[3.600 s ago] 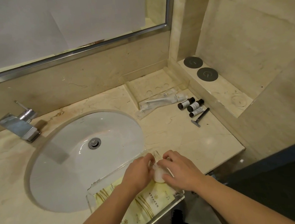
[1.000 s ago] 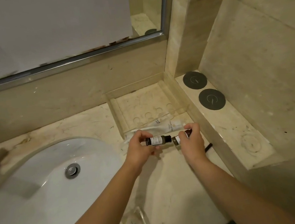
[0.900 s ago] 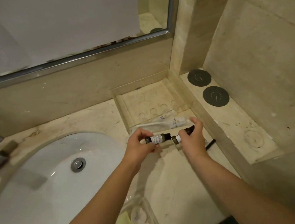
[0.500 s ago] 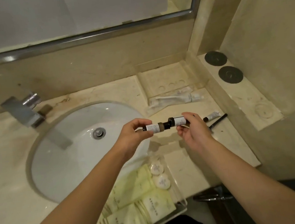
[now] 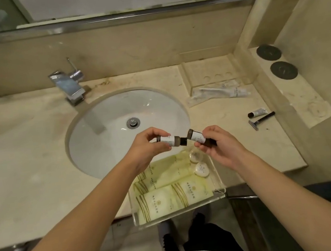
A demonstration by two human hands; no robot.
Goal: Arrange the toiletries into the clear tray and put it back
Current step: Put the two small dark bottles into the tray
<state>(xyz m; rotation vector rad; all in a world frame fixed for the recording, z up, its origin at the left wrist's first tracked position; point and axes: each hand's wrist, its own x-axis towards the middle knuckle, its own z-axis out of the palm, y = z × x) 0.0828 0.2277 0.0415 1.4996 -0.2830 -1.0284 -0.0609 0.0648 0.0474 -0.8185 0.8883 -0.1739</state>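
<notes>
Two small dark bottles are up in the air in the head view, one in each hand, held over the near rim of the sink (image 5: 99, 133). Her left hand (image 5: 144, 148) pinches the left bottle (image 5: 171, 140) between thumb and curled fingers; it lies almost level, long axis running left to right, black cap pointing right. Her right hand (image 5: 219, 148) grips the right bottle (image 5: 197, 137) the same way, fingers curled round its lower end; that one slants, its free end pointing up and left toward the other bottle's cap, the two ends nearly touching.

Just in front of the sink, below both hands, the clear tray (image 5: 217, 183) sits at the counter's near edge and overhangs it. Pale yellow sachets (image 5: 169, 195) lie flat inside, and two round wrapped soaps (image 5: 198, 163) sit in its far right corner.

Right of the sink, a second clear tray (image 5: 216, 73) stands against the back wall with a long wrapped packet (image 5: 219, 93) lying crosswise just in front of it. Further right of the sink lie a small tube (image 5: 258, 112) and a black razor (image 5: 262, 119), side by side, both angled up to the right. Behind the sink stands the chrome tap (image 5: 68, 87)
</notes>
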